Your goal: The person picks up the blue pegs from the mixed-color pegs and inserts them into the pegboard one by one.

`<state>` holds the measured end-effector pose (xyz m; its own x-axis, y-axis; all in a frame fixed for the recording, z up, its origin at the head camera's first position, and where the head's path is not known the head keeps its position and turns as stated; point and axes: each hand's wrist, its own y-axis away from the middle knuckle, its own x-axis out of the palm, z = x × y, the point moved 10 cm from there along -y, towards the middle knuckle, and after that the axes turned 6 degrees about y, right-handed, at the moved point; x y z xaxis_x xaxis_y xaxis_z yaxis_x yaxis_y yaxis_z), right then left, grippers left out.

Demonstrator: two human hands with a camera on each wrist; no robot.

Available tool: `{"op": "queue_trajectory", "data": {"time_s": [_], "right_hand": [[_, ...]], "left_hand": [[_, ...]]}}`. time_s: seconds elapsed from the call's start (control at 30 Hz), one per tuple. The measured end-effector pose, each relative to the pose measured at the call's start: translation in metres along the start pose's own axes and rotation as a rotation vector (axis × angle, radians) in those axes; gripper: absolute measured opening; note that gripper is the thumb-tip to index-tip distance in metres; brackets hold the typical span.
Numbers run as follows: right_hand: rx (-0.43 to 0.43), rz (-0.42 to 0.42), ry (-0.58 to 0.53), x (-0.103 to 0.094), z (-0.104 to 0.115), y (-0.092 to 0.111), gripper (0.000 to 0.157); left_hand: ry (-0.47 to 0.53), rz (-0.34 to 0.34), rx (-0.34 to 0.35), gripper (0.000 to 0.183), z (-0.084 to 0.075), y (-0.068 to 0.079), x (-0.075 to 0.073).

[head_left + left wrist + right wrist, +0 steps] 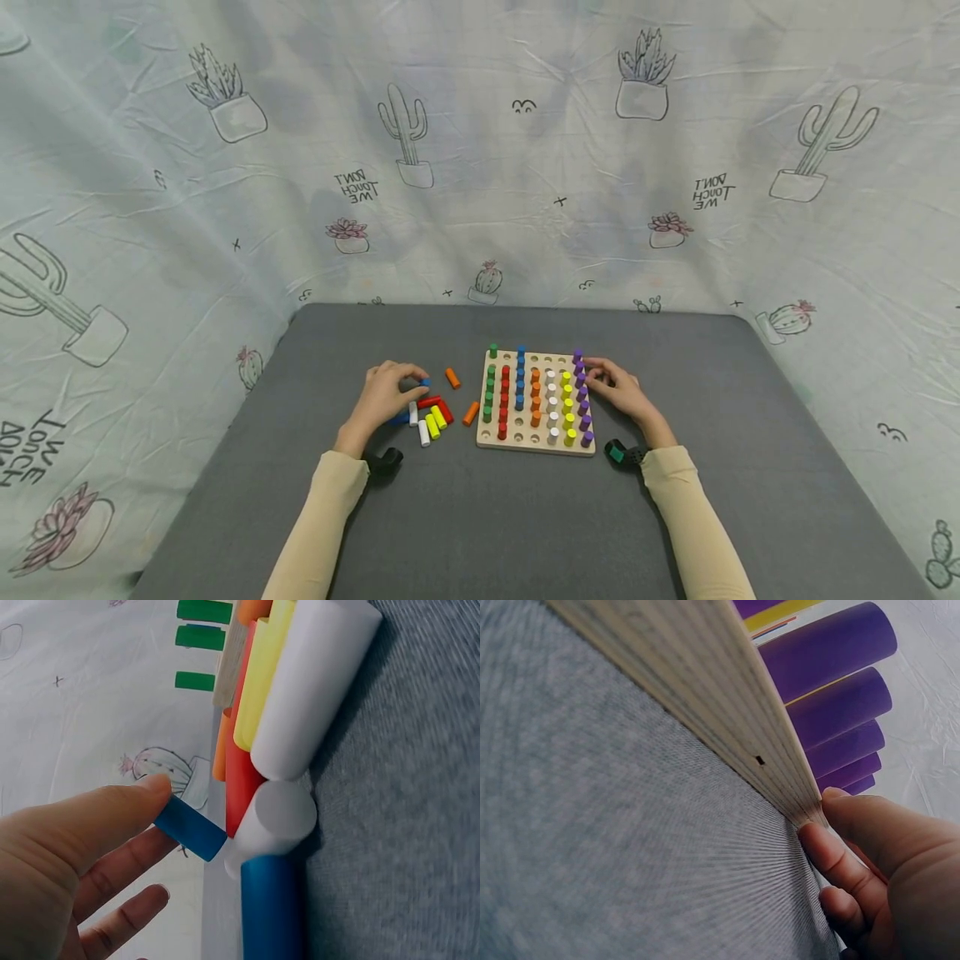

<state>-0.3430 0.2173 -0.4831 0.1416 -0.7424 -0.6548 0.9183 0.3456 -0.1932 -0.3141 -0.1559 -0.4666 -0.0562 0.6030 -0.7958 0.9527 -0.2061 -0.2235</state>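
Note:
My left hand (381,393) pinches a blue peg (191,827) between thumb and index finger, above the loose pegs at the left. The other fingers are spread below it in the left wrist view. Under and beside this hand lie white pegs (315,682), another blue peg (270,907), yellow pegs (432,427) and red pegs (446,411). At the right, my right hand (621,390) holds the side edge of the wooden pegboard (727,712), thumb at its upper edge beside the purple pegs (832,652). Coloured pegs stand in columns on the board.
Two orange pegs, one farther back (452,378) and one near the board (470,413), lie between the loose pegs and the board. Several holes in the board show no peg. A grey table (495,525) carries everything, with a cactus-print cloth (480,150) behind.

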Motion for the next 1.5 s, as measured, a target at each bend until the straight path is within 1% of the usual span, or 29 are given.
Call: {"op": "queue_trajectory", "data": {"time_s": [0.27, 0.4, 0.63, 0.73, 0.9, 1.03, 1.23, 1.47, 1.5], "right_hand": [[0.009, 0.0, 0.003, 0.001, -0.002, 0.0, 0.037], [0.002, -0.008, 0.015, 0.002, -0.005, -0.001, 0.036], [-0.007, -0.029, 0.028, 0.01, -0.035, -0.009, 0.037], [-0.009, -0.02, 0.019, 0.011, -0.041, -0.011, 0.037], [-0.012, 0.0, 0.014, 0.01, -0.042, -0.011, 0.036], [-0.015, 0.007, 0.034, 0.01, -0.04, -0.01, 0.035], [-0.022, 0.009, 0.058, 0.011, -0.039, -0.01, 0.035], [-0.021, 0.023, 0.04, 0.011, -0.039, -0.009, 0.035], [-0.04, 0.027, 0.045, 0.011, -0.037, -0.009, 0.035]], "left_hand": [[0.019, 0.002, -0.002, 0.018, -0.005, -0.002, 0.006], [0.037, 0.002, 0.005, 0.018, -0.011, -0.003, 0.008], [0.042, 0.017, 0.005, 0.018, -0.016, -0.007, 0.013], [0.059, 0.023, 0.012, 0.017, -0.018, -0.008, 0.015], [0.094, 0.026, 0.028, 0.019, -0.024, -0.01, 0.017], [0.123, 0.036, 0.035, 0.019, -0.03, -0.013, 0.02], [0.136, 0.043, 0.055, 0.015, -0.042, -0.017, 0.024], [0.145, 0.045, 0.103, 0.016, -0.056, -0.021, 0.03], [0.152, 0.047, 0.105, 0.017, -0.057, -0.021, 0.031]]}}
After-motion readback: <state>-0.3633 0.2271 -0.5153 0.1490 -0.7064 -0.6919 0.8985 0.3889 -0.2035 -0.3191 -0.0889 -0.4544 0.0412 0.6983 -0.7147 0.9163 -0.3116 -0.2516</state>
